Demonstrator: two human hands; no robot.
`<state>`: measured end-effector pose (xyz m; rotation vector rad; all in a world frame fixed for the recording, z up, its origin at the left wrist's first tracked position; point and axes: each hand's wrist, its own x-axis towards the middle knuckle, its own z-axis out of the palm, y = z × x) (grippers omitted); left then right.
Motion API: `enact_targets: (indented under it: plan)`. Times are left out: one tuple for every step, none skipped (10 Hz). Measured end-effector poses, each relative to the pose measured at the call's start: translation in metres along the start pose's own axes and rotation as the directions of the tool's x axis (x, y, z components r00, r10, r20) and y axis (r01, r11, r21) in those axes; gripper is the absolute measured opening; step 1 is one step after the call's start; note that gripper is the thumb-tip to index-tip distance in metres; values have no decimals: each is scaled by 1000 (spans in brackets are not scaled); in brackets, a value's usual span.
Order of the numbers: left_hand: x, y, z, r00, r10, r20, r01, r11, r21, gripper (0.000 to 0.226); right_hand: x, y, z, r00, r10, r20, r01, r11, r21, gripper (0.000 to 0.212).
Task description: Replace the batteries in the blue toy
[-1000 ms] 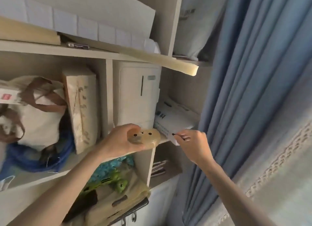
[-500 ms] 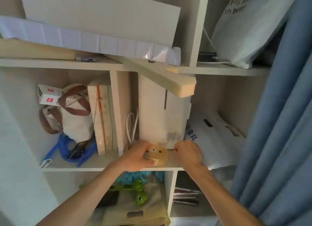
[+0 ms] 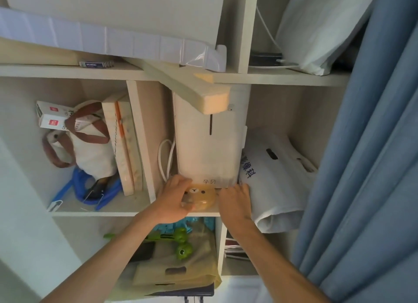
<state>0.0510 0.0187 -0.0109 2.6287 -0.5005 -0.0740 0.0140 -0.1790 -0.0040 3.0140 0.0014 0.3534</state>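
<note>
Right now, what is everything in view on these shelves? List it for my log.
bear-faced case: one, translucent yellow, middle shelf's front edge
appliance: one, white, upright behind the case
plastic bag: one, white with blue print, right compartment
tote bag: one, white with brown handles, left compartment
frog toys: two, green, lower compartment
foam block: one, beige, jutting from upper shelf
curtain: one, blue, far right
left hand: grips the case
right hand: at the shelf edge, right of the case

Left hand point(image 3: 173, 200) curled in a grip, right hand point(image 3: 235, 201) palm-down.
</note>
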Motion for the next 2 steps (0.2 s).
enact_targets:
  plan:
    - [-16,4,-11,1000,21,-18,-23,991,-134,78,-6,9,-9,991,-4,-135,20,992,121,19]
    - [-35,10,-24,996,57,-75,-72,976,-207,73,-9,23,-24,978,33,-207,46,930,365,21]
